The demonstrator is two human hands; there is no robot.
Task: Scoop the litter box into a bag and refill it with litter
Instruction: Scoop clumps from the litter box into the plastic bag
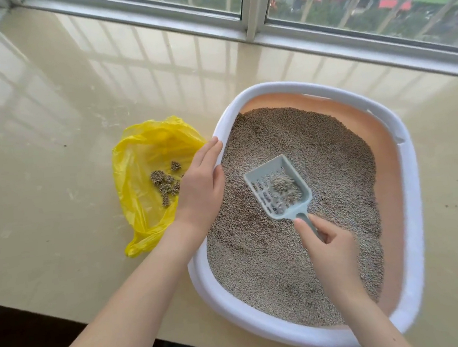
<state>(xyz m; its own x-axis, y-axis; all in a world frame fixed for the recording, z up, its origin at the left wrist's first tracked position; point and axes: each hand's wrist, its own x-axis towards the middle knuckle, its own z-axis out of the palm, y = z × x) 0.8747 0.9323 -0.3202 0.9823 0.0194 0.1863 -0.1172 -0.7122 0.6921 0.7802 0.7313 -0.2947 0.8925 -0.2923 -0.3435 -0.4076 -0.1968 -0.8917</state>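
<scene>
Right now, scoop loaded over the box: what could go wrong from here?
1. The clump sits loose in the slotted scoop, held only by the right hand at the handle end. A tilt on the way over the white rim could drop it on the counter.
2. The yellow bag lies slumped with nothing holding its mouth open, and the left hand resting on the rim partly blocks the path. The dump may miss.

left hand [201, 184] flat, fingers straight, right hand [331, 255] curled, gripping
</scene>
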